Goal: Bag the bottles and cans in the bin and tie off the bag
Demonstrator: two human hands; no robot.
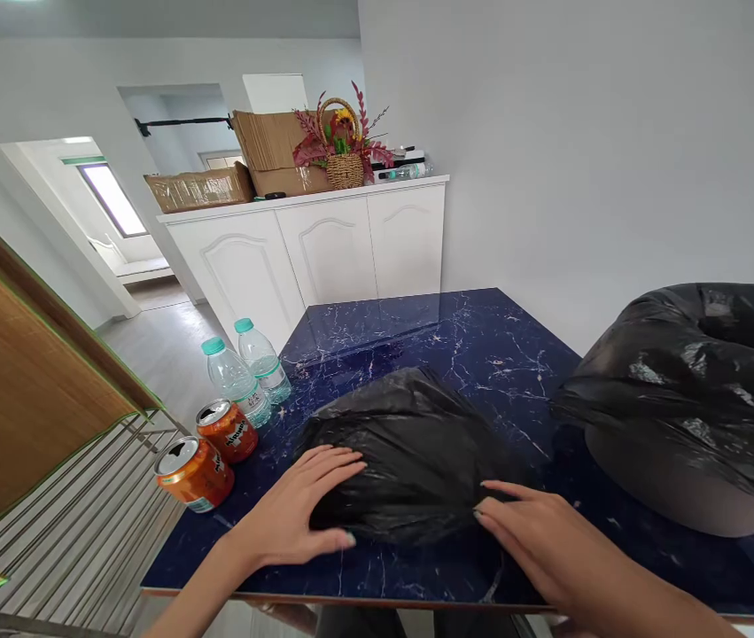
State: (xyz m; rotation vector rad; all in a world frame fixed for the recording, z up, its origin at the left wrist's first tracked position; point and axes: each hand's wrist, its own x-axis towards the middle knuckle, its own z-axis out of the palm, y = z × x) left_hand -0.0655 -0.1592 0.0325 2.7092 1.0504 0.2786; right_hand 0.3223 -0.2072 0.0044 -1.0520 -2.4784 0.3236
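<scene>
A black plastic bag [409, 443] lies spread and slightly puffed up on the dark blue marble-patterned table [470, 337]. My left hand [297, 509] rests on the bag's left near side, fingers spread and thumb stretched out. At its right near edge, the thumb and a finger of my right hand [529, 532] close on the plastic; the other fingers are partly hidden. On the right stands a bin [656, 478] lined with another black bag [656, 381], its top folded over the rim.
Two orange drink cans [200, 478] stand open along the table's left edge. Behind them are two clear bottles [234, 377] with teal caps. A metal rack [84, 523] adjoins that side. At the back, a white cabinet [330, 248] carries cardboard boxes [204, 188] and a flower basket [345, 170].
</scene>
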